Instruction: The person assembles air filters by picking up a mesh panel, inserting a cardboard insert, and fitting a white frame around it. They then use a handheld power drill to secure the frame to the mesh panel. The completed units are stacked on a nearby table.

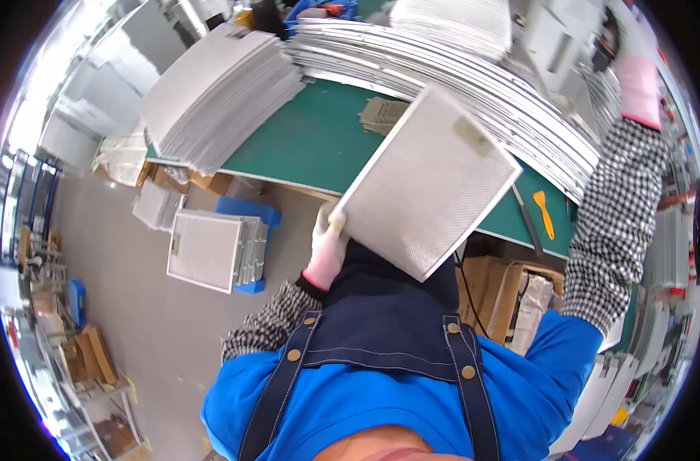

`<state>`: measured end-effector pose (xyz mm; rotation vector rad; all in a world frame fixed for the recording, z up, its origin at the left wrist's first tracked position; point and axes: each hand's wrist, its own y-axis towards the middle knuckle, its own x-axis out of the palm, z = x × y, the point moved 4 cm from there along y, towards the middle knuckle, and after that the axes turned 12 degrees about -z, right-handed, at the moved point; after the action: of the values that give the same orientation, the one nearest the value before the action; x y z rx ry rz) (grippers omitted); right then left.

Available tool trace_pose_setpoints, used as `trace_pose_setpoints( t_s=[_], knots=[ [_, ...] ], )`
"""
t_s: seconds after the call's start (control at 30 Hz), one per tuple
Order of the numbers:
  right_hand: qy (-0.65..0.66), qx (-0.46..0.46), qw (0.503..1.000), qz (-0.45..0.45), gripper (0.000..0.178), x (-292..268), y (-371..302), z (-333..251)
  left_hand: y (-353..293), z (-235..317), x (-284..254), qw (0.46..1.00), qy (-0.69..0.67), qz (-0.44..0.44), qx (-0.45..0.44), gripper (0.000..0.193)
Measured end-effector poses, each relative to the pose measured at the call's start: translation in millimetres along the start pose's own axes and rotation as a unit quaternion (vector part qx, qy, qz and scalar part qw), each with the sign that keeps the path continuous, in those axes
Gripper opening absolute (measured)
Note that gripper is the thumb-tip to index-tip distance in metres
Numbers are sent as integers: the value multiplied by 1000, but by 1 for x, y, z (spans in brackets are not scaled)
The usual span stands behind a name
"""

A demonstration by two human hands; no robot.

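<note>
Near the counter's [319,146] front edge, left hand [326,246], gloved white with pink cuff, grips the lower left corner of a rectangular metal mesh filter panel [426,180]. Panel held tilted, clear of the green counter, just in front of the apron bib. Right hand [634,58], same kind of glove, raised far right among the stacked panels [473,77]; fingers blurred, cannot tell if closed on anything. Long fanned row of like panels runs along the counter's far side, with a second stack [211,96] at far left. Orange scraper [544,213] lies on the counter at right. Below left, another pile of panels [211,250] sits on a blue crate [250,211] on the floor.
</note>
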<state>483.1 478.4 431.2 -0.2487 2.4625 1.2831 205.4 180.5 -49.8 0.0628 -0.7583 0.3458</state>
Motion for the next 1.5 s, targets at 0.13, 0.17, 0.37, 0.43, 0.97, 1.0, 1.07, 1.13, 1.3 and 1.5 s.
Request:
trace_pose_setpoints(
  t_s=[0.13, 0.17, 0.37, 0.43, 0.97, 1.0, 1.07, 1.13, 1.3, 1.5],
  knots=[
    [130, -22, 991, -34, 18, 31, -1, -17, -46, -9, -31, 927, 315, -74, -193, 38],
    [155, 20, 987, -44, 18, 34, 1, -10, -46, 12, -23, 900, 361, -88, -230, 37],
    [233, -54, 968, -78, 10, 47, -14, -19, 82, 125, 113, 591, 768, -129, 212, 11],
    [243, -19, 967, -75, 8, 49, -26, -20, 135, 101, 174, 506, 753, -248, 340, 19],
    [354, -57, 927, -107, 12, 100, -51, -47, 66, 112, 225, 534, 759, -254, 273, 30],
    [369, -44, 921, -118, 13, 108, -52, -50, 62, 115, 227, 527, 769, -248, 261, 32],
    [409, 20, 902, -137, 14, 120, -57, -57, 53, 119, 231, 514, 790, -235, 237, 37],
    [446, 85, 879, -149, 15, 129, -63, -61, 47, 122, 231, 532, 767, -251, 256, 43],
    [413, 95, 893, -153, 17, 128, -68, -69, 43, 121, 230, 533, 754, -242, 299, 49],
    [160, -142, 964, -155, 20, 115, -67, -61, 46, 116, 231, 513, 755, -274, 302, 42]
  ],
)
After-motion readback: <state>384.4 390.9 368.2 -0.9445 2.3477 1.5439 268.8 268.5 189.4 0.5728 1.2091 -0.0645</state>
